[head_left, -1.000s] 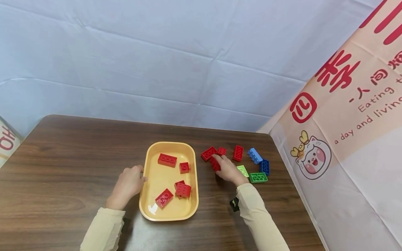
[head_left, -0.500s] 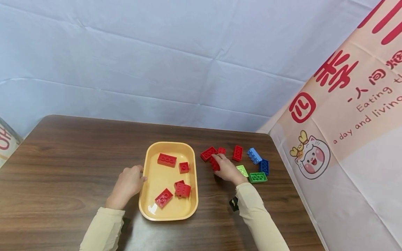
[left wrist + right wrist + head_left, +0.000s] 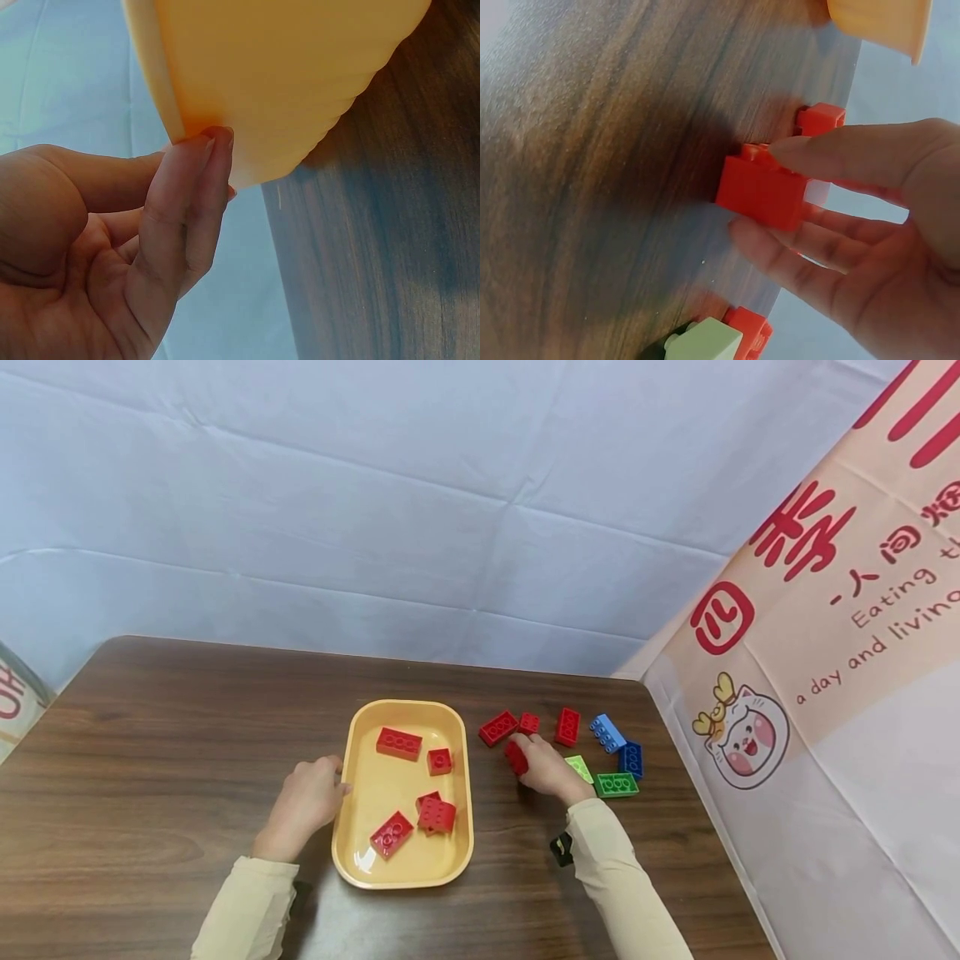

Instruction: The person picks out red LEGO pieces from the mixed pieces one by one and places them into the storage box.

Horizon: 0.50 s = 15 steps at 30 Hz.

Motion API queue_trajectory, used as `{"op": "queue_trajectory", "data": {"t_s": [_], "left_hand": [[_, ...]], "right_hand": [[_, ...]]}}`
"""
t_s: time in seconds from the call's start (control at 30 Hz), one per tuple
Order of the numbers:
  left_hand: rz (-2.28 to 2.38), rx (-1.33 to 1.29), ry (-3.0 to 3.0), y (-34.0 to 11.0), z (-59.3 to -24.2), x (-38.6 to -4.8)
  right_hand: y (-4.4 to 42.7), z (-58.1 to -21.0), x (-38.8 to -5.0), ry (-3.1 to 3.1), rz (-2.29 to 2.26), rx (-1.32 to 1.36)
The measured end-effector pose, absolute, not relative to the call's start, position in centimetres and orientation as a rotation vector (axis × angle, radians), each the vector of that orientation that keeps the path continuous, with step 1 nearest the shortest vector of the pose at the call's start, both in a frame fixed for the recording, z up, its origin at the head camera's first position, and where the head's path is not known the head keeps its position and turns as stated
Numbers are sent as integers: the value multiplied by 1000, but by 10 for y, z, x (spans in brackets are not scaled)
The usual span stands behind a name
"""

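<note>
My left hand (image 3: 303,802) is at the left side of a yellow tray (image 3: 403,884). The left wrist view shows its thumb and fingers (image 3: 161,187) pinching the tray's rim. Several red toy bricks lie in the tray, one of them resting on another (image 3: 437,815). To the right of the tray, my right hand (image 3: 550,768) holds a red toy brick (image 3: 761,191) between thumb and fingers, low over the table. Its studs face the thumb in the right wrist view. Close beyond that hand lie a small red brick (image 3: 529,722) and a longer red brick (image 3: 498,727).
Another red brick (image 3: 567,727), a light blue brick (image 3: 607,733), a dark blue brick (image 3: 632,760), a green brick (image 3: 617,785) and a lime brick (image 3: 579,768) lie around the right hand. A small black object (image 3: 560,848) sits beside the right sleeve. White cloth (image 3: 330,510) hangs behind the table.
The red brick in my right hand has turned a little and shifted slightly toward me, away from the longer red brick. My left hand and the tray have stayed put.
</note>
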<state>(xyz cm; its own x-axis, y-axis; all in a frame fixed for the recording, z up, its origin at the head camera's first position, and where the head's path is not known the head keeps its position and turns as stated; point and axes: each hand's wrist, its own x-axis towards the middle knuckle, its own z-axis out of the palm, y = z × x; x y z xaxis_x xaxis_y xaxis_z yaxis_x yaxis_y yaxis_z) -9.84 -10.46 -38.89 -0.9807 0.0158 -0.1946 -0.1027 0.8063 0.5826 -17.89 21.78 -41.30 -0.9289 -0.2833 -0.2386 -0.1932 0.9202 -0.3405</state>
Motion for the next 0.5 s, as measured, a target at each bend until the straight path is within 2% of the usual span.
{"op": "queue_trajectory", "data": {"t_s": [0.5], "left_hand": [[918,-68,2805,-105,-390,-98]], "right_hand": [[217,-414,-180,2744,-421,-316]]}}
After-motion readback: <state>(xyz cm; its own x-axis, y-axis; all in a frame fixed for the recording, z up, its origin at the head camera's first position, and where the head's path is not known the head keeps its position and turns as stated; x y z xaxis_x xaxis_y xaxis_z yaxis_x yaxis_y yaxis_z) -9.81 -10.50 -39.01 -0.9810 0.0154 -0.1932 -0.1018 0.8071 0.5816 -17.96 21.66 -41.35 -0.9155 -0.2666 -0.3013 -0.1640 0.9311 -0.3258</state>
